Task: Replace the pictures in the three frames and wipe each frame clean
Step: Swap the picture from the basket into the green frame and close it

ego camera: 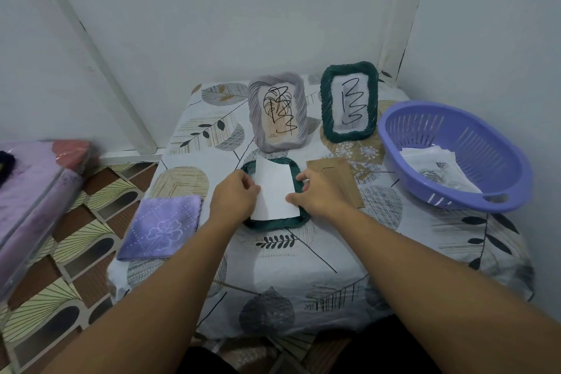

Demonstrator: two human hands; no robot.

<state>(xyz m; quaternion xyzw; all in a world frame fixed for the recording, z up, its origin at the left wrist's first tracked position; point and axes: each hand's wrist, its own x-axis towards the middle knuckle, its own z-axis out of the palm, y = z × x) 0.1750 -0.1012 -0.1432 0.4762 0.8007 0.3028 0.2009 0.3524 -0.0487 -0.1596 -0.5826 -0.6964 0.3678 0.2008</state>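
A dark green frame (274,223) lies flat in the middle of the table, with a white sheet of paper (275,188) on top of it. My left hand (233,196) pinches the sheet's left edge. At the sheet's right edge my right hand (318,191) holds it with thumb and fingers, over the frame's right rim. Behind them stand a grey frame (277,111) and a second dark green frame (349,102), both upright with scribbled pictures. A brown backing board (340,174) lies just right of my right hand.
A folded purple cloth (161,226) lies at the table's left edge. A purple plastic basket (455,152) holding several pictures sits at the right. White walls close off the back and right. Left of the table are patterned floor and a purple-covered bed (33,185).
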